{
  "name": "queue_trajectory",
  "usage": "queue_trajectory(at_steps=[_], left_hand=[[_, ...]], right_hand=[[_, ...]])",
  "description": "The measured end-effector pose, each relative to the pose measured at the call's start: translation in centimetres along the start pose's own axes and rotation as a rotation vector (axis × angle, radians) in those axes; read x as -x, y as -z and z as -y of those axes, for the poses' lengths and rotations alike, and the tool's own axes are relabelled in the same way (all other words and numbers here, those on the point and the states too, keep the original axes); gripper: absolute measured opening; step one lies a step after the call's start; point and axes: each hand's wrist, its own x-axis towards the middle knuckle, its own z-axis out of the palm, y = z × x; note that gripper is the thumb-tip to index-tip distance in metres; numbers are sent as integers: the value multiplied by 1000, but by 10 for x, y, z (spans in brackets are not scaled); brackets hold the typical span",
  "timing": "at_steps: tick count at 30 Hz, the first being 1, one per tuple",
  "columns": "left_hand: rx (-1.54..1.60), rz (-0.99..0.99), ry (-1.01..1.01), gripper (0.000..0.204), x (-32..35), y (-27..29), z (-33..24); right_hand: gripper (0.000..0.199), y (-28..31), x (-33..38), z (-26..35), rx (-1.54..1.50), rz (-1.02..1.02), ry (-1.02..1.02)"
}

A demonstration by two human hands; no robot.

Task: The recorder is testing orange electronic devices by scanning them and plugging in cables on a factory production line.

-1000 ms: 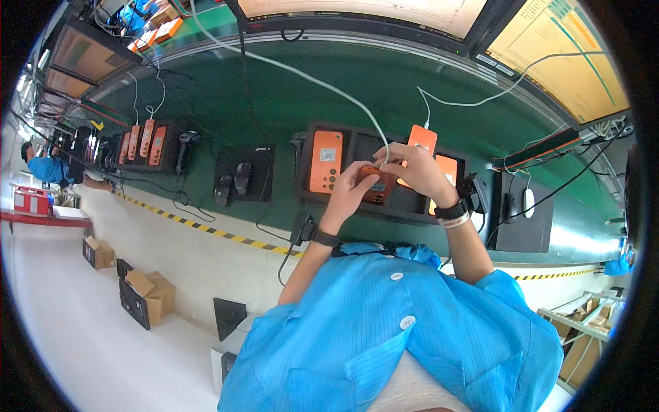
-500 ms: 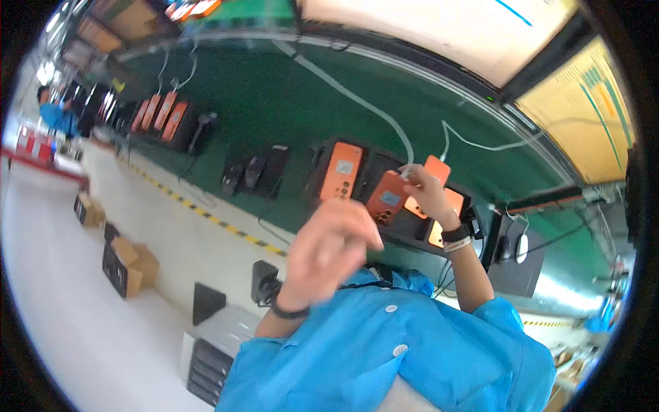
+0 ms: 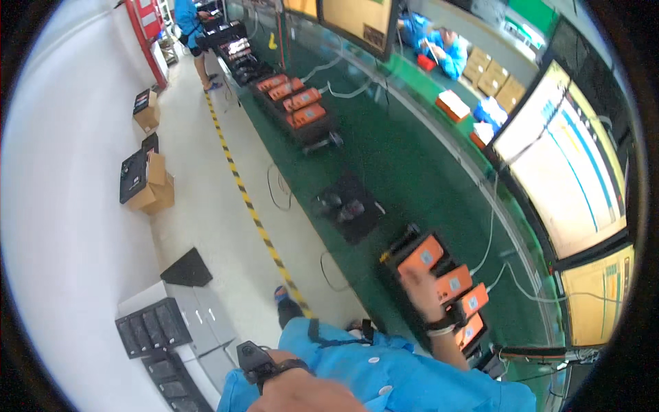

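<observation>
My right hand [image 3: 424, 295] is blurred, its fingertips over the lower end of an orange phone [image 3: 428, 253]. That phone lies face down in a black tray [image 3: 395, 278] on the green bench and carries a pale label. Further orange phones [image 3: 453, 283] sit beside it, close to my right wrist; white cables run to some of them. I cannot tell whether the hand grips anything. My left hand [image 3: 305, 397] is low in front of my blue jacket, a black strap around its wrist. Its fingers are smeared and cut off by the lower edge.
Two dark mice [image 3: 351, 210] lie on a black mat. Another black tray of orange phones [image 3: 302, 99] stands farther along the green bench [image 3: 412, 165]. Monitors [image 3: 570, 172] line the right side. Cardboard boxes [image 3: 159, 189] and a grey cabinet [image 3: 206, 319] stand left. Co-workers [image 3: 189, 24] are beyond.
My view has swung left, showing more aisle and bench. My left hand has dropped to the lower edge. My right hand has left the phone's cable end and moved toward the leftmost phone.
</observation>
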Motion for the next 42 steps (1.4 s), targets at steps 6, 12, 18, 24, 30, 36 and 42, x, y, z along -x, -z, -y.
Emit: queue_trajectory(at_steps=[6, 12, 18, 24, 30, 36, 42], left_hand=[[-215, -43, -119, 15, -65, 53, -82], [-423, -116, -171, 20, -118, 116, -159], [-522, -123, -105, 15, -182, 194, -207], [-154, 480, 114, 6, -278, 379, -202], [-1153, -544, 518, 17, -334, 557, -164], [-1128, -798, 952, 21, -236, 755, -151], [-1109, -753, 1140, 24, -304, 830, -104]], right_hand=[[25, -146, -39, 149, -292, 531, 195], [27, -249, -116, 260, -257, 919, 512], [28, -311, -230, 333, -116, 953, 564], [29, -340, -392, 363, -276, 668, 304], [32, -345, -593, 307, -203, 12, 180], [50, -304, -717, 147, 305, -663, 84], [44, -276, -729, 168, -21, -379, -441]])
